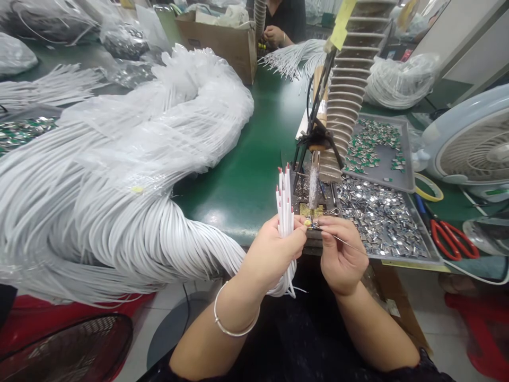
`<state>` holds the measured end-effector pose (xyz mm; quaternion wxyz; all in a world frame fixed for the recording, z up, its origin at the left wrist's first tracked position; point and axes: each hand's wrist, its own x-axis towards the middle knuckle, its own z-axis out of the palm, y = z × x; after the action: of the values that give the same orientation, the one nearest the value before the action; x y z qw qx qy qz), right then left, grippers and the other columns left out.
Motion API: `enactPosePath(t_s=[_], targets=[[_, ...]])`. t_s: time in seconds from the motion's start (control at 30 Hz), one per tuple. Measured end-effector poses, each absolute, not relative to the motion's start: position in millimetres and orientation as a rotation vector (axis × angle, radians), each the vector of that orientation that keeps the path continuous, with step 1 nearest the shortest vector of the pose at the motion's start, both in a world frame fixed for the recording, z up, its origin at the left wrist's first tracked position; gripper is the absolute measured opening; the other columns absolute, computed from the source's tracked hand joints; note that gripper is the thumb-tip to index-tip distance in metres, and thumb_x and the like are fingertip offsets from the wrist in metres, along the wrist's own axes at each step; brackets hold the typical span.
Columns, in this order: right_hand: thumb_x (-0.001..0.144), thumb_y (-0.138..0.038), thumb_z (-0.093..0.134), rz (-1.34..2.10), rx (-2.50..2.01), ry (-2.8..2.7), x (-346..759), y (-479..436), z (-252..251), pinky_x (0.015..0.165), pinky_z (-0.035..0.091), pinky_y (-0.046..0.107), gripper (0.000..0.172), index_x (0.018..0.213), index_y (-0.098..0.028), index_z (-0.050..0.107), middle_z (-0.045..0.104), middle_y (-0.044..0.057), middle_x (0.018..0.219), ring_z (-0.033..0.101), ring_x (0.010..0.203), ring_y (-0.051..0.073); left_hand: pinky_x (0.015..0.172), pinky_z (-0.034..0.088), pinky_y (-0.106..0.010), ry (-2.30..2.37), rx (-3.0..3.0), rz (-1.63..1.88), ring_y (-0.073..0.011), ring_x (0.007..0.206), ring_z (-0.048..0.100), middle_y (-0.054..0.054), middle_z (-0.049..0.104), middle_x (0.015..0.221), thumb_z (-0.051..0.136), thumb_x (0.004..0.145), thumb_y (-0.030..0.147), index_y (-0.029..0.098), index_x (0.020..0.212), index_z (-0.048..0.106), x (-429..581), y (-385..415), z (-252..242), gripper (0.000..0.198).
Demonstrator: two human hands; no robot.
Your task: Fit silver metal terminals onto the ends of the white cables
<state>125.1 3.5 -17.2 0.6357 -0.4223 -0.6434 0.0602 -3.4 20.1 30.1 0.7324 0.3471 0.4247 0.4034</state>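
Note:
My left hand (pixel 270 252) is closed around a bundle of white cables (pixel 285 204), whose stripped ends show red tips pointing up. Its thumb and forefinger reach a small piece under the soldering iron (pixel 314 183), which is fixed tip-down in a stand. A thin strand of solder wire (pixel 345 243) is pinched in my right hand (pixel 344 257), running from the iron's tip out past the fingers. Both hands' fingertips nearly meet below the tip. Fingers partly hide the small piece there, so I cannot make out its kind.
A large heap of white cables (pixel 191 233) in plastic covers the left. On the right lie a tray of metal connectors (pixel 382 217), a tray of green-backed parts (pixel 374 143), red-handled scissors (pixel 453 239) and a fan (pixel 477 138). A ribbed hose (pixel 345 90) hangs behind the iron. Another person sits opposite.

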Motion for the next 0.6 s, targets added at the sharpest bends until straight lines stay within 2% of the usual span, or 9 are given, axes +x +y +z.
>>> enactPosePath(t_s=[0.27, 0.47, 0.6], targets=[[0.081, -0.004, 0.053, 0.146, -0.996, -1.506, 127, -1, -17, 0.078, 0.052, 0.036, 0.023, 0.093, -0.021, 0.061, 0.065, 0.004, 0.088, 0.062, 0.085, 0.017, 0.041, 0.023, -0.016, 0.905, 0.749, 0.868, -0.0016, 0.042, 0.029, 0.008, 0.038, 0.056, 0.054, 0.074, 0.015, 0.015, 0.078, 0.049, -1, 19, 22, 0.007], [0.081, -0.002, 0.050, 0.214, -1.031, -1.530, 132, -9, -21, 0.075, 0.051, 0.034, 0.024, 0.093, -0.021, 0.060, 0.064, 0.004, 0.087, 0.062, 0.084, 0.016, 0.044, 0.024, -0.018, 0.863, 0.839, 0.840, -0.0041, 0.045, 0.030, 0.009, 0.034, 0.053, 0.051, 0.083, 0.024, 0.015, 0.085, 0.047, -3, 8, 12, 0.010], [0.081, -0.003, 0.049, 0.275, -1.075, -1.539, 138, -19, -21, 0.071, 0.050, 0.032, 0.023, 0.092, -0.020, 0.059, 0.063, 0.003, 0.084, 0.061, 0.079, 0.015, 0.051, 0.033, -0.022, 0.929, 1.080, 0.752, -0.0073, 0.050, 0.036, 0.006, 0.040, 0.053, 0.044, 0.089, 0.036, 0.015, 0.086, 0.050, -5, -6, 7, 0.022]])
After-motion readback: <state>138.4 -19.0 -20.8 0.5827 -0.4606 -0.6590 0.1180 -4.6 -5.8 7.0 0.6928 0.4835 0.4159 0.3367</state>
